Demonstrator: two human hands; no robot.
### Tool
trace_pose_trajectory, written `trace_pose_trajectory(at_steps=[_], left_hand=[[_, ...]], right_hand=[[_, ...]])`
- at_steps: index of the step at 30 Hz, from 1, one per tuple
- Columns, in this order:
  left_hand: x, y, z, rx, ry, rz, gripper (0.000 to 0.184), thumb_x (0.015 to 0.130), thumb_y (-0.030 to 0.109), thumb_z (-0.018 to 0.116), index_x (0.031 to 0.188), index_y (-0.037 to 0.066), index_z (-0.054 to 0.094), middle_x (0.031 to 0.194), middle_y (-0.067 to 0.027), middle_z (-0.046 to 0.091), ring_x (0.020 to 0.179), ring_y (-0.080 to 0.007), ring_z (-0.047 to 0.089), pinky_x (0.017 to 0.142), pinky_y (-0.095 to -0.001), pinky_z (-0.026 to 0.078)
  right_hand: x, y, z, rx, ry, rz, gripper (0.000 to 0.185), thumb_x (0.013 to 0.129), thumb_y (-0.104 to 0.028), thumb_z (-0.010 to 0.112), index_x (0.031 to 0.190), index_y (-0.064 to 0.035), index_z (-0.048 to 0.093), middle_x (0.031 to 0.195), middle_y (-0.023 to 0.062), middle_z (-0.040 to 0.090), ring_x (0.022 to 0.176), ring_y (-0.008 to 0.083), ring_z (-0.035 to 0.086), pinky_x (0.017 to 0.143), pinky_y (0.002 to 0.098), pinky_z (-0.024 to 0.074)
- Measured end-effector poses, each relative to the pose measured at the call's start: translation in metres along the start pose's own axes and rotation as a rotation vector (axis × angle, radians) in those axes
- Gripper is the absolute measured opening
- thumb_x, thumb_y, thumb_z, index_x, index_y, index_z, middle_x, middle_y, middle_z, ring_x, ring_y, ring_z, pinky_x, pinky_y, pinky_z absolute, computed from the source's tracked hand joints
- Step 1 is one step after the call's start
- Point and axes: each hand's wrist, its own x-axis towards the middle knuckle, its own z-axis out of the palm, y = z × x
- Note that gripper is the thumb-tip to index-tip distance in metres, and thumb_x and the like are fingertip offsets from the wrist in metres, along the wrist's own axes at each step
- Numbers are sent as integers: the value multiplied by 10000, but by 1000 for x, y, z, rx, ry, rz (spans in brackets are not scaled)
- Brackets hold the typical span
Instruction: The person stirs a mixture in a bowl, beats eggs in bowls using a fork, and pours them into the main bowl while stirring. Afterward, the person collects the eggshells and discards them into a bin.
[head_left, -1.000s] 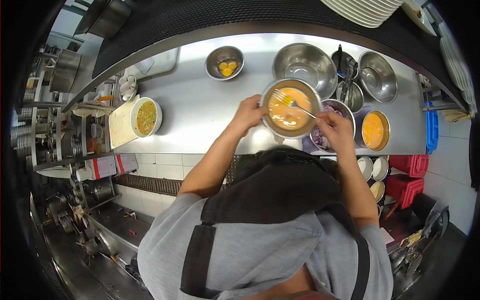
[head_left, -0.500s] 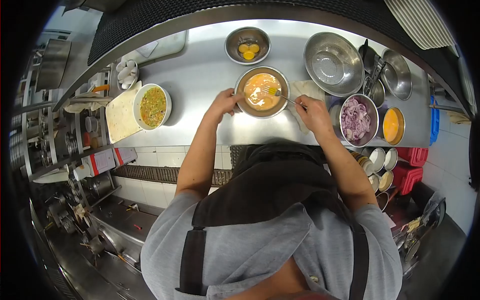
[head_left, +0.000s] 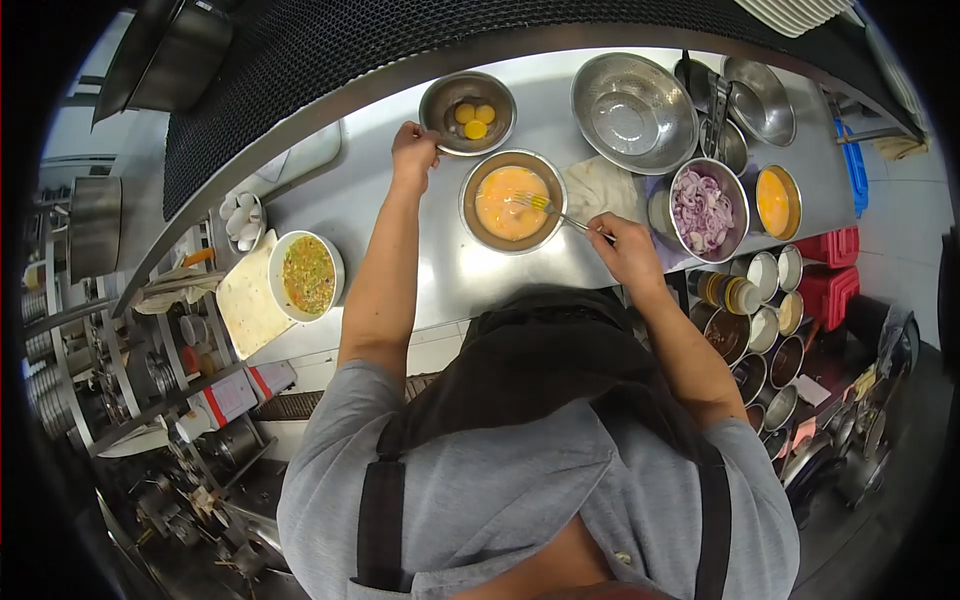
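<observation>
My left hand (head_left: 415,152) pinches the near-left rim of a small metal bowl (head_left: 502,92), in which whole egg yolks (head_left: 475,120) lie. In my right hand (head_left: 625,245) is a fork (head_left: 572,221), its tines over the egg mixture. That beaten egg (head_left: 506,203) fills part of a second metal bowl (head_left: 470,222), which stands nearer to me on the steel counter. A pale folded cloth (head_left: 600,188) lies just right of this bowl.
To the right stand a large metal colander (head_left: 632,115), a bowl of sliced red onion (head_left: 704,212) and a container of orange liquid (head_left: 775,203). A white bowl of chopped vegetables (head_left: 307,276) overlaps a cutting board (head_left: 248,305) at left, near eggs (head_left: 240,220). A shelf edge (head_left: 400,88) overhangs the back.
My left hand has left the rim of the beaten-egg bowl and moved up to the yolk bowl. My right hand still holds the fork in the beaten-egg bowl. The camera view has shifted.
</observation>
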Motion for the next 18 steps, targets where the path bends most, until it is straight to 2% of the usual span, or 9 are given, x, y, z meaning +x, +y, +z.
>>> trace_pose_trajectory(at_steps=[1,3,6,7,9,11,13,14,18], left_hand=[[-4,4,-7,-48,-13,37,117,788,-5,584,856,-10,489,677,-93,532,465,-178,549,384,-288,353],[-17,15,-17,-93,-25,73,119,775,-5,598,827,-5,491,650,-75,507,436,-161,502,382,-290,343],[-46,42,-28,131,-98,259,152,763,82,637,800,3,511,622,-87,560,450,-150,513,408,-298,387],[-52,40,-30,135,-94,256,152,763,82,637,800,3,511,622,-87,560,450,-150,513,408,-298,387],[-60,38,-32,332,-128,434,143,764,80,637,795,15,514,607,-68,565,475,-144,540,459,-286,429],[-70,30,-30,290,-142,467,136,758,66,631,793,23,507,585,-77,564,502,-160,569,500,-291,457],[-86,31,-27,427,-149,660,129,748,45,620,784,21,498,580,-108,556,509,-191,577,512,-308,468],[-95,32,-25,471,-138,731,123,750,39,614,779,19,497,631,-139,575,531,-244,592,522,-339,482],[-104,20,-18,507,-81,900,108,740,13,614,784,17,515,768,-151,625,587,-296,603,515,-372,483]], right_hand=[[-2,3,1,7,3,5,142,817,-97,630,928,-9,644,783,201,664,708,356,655,643,403,513],[-5,8,4,16,29,-2,179,840,-157,663,943,-10,659,788,157,676,623,260,634,597,342,495],[-7,1,1,16,30,3,188,836,-154,662,950,-5,661,793,153,675,592,242,607,579,342,479],[-7,-3,-1,20,25,3,188,836,-154,662,950,-5,661,793,153,675,592,242,607,579,342,479],[-5,-9,-5,-47,9,9,159,809,-104,630,929,-3,657,805,201,675,712,341,667,645,398,519],[-4,-9,-7,-41,6,-7,153,802,-95,633,924,-7,659,811,186,677,695,334,660,639,397,514],[-4,-10,-9,-79,-11,-62,145,800,-91,636,921,-17,661,831,167,675,685,330,647,635,393,506],[-4,-11,-9,-80,-12,-62,145,800,-91,636,921,-17,661,831,167,675,685,330,647,635,393,506],[-6,-15,-16,-117,0,-135,141,796,-84,639,921,-22,657,866,153,669,704,328,639,647,391,501]])
